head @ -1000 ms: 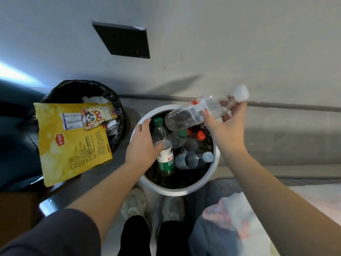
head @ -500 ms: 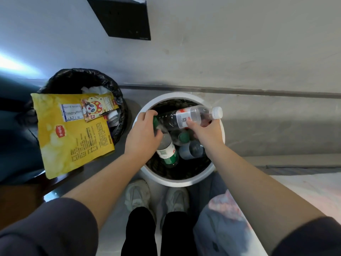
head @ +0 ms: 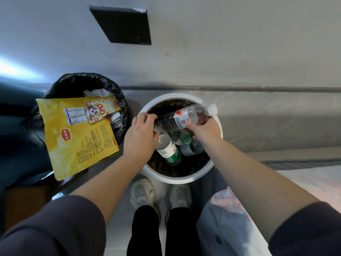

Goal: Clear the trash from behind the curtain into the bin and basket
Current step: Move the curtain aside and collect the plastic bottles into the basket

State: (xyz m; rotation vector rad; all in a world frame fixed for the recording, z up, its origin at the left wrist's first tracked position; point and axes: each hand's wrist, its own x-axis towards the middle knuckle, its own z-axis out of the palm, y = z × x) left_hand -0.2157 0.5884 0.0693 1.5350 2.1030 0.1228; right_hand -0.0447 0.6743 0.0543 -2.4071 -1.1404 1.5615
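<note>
A round white basket (head: 186, 179) with a dark woven lining stands on the floor at my feet, with several plastic bottles in it. My right hand (head: 204, 129) grips a clear bottle (head: 188, 115) with a white cap and a red-and-white label, lying across the basket's top. My left hand (head: 141, 134) reaches into the left side of the basket, its fingers around the top of a green-labelled bottle (head: 168, 150). To the left stands a bin (head: 77, 80) lined with a black bag, with a big yellow packet (head: 77, 141) and a smaller wrapper sticking out of it.
A grey wall with a black panel (head: 122, 26) runs behind both containers. My two shoes (head: 160, 194) touch the basket's near side. A floral cloth (head: 227, 224) lies at the lower right, and dark furniture is at the far left.
My right hand has brought the clear bottle down from above the basket until it lies across the basket's top. My left hand has slid further in over the green-labelled bottle.
</note>
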